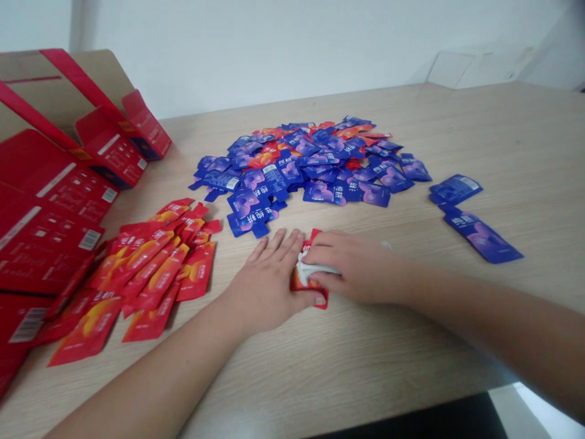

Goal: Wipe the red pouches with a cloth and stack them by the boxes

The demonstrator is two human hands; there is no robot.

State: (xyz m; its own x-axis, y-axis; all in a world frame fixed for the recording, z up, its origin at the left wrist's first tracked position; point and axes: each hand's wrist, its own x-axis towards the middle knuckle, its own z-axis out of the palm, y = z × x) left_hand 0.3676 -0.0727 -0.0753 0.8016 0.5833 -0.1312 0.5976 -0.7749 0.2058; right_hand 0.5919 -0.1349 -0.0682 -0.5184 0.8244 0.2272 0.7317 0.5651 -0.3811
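A red sachet (323, 296) with an orange patch lies on the wooden table between my two hands. My left hand (270, 286) rests flat with fingers spread, its thumb on the sachet's lower part and its fingertips at the sachet's left edge. A small white tool (315, 267) with a wide head is pinched in my right hand (359, 268), and its head lies on the sachet. Part of the tool's handle is hidden by my right fingers.
Red sachets (158, 268) lie piled at the left beside red cardboard boxes (50, 207). A heap of blue and red sachets (315, 161) spreads behind my hands. Two blue sachets (482, 236) lie to the right on the table (457, 134).
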